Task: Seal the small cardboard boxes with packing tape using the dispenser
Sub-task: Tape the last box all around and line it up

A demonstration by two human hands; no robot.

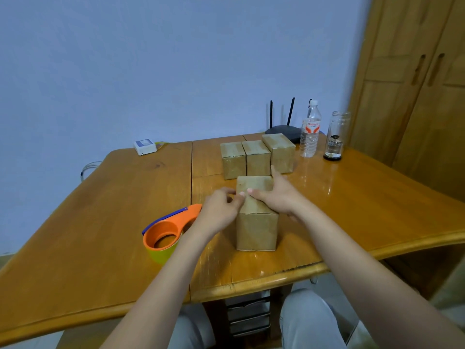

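Item 1. Box (pixel 256 222): small, brown cardboard, standing upright near the front edge of the table (pixel 113 222), right of the middle seam. Both hands are working at its top.

Item 2. Left hand (pixel 219 212): fingers curling, thumb and fingertips pressing at the top left edge of the box; whether a tape end is being pinched there cannot be told.

Item 3. Right hand (pixel 274 197): lying over the top of the box, fingers fairly straight, thumb reaching along the far side, pressing down and steadying it.

Item 4. Tape dispenser (pixel 168 230): orange with a blue blade strip, roll of yellowish tape fitted, lying on the table just left of the box and beside the left wrist. Neither hand is holding it.

Item 5. Three more boxes (pixel 256 157): sitting side by side toward the back edge, touching one another, glossy strips suggesting tape on them.

Item 6. Water bottle (pixel 310 132), glass jar (pixel 336 134) and router (pixel 284 128): standing at the back right corner. White device (pixel 145 146): lying at the back edge, left of the seam.

Judgement: the step in hand is probably smoothing tape or holding flaps shut on the near box. The next move is likely calling for the left hand to pick up the dispenser while the right is keeping the flaps down.
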